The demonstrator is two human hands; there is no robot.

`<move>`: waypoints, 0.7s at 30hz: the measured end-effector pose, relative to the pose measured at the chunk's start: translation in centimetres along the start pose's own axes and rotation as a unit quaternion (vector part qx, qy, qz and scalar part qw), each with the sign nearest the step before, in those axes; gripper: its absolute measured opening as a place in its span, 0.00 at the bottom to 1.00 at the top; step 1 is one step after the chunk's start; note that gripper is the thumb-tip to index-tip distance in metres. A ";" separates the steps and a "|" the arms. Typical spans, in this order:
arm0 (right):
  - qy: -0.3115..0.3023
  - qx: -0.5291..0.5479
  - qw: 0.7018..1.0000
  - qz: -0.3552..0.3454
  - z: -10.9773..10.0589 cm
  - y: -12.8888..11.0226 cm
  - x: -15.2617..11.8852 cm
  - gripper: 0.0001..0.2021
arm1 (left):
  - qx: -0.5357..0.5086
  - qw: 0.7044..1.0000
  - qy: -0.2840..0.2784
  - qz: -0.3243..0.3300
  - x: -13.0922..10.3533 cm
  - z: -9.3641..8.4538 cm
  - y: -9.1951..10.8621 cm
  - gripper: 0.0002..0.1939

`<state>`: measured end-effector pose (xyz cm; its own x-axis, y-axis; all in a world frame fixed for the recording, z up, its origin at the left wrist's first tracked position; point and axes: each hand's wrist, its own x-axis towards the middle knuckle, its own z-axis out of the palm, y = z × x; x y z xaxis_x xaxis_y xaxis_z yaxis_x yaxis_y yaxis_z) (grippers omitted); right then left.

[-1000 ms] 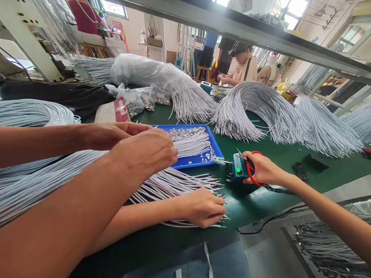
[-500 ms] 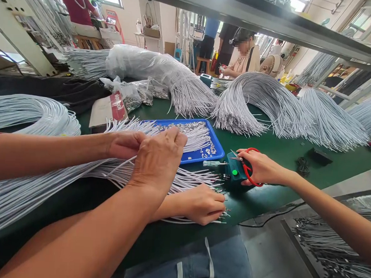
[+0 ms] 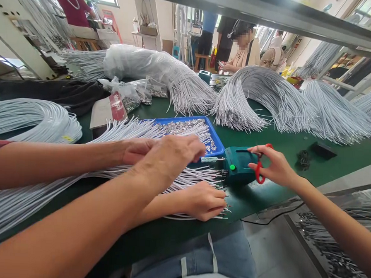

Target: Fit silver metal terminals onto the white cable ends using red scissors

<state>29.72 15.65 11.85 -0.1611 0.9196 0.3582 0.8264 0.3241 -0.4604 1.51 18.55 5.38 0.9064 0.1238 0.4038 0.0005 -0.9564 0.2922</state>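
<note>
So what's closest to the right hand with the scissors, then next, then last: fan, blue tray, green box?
1. Green box, just left of the right hand.
2. Blue tray, farther left.
3. Fan, far back in the room.

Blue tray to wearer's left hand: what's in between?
Head view: a spread of white wires lies between the blue tray and the left hand; a co-worker's hand hides part of the tray's near edge.
</note>
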 end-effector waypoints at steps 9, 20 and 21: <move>0.130 -0.027 0.971 0.198 -1.5 6.1 -4.1 0.25 | 0.020 0.996 -0.045 0.073 0.4 0.0 -0.1 0.13; -0.032 -0.122 0.973 0.194 -0.8 9.0 3.7 0.20 | 0.013 0.996 -0.033 0.076 0.4 -0.1 -0.1 0.11; -0.062 -0.132 0.971 0.188 -0.6 9.2 4.2 0.22 | 0.014 0.996 -0.034 0.075 0.4 -0.2 0.0 0.10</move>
<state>37.01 22.37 9.58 0.1287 0.9870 0.0963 0.9465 -0.0932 -0.3090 1.79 18.65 5.67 0.9236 -0.0386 0.3815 -0.1265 -0.9699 0.2081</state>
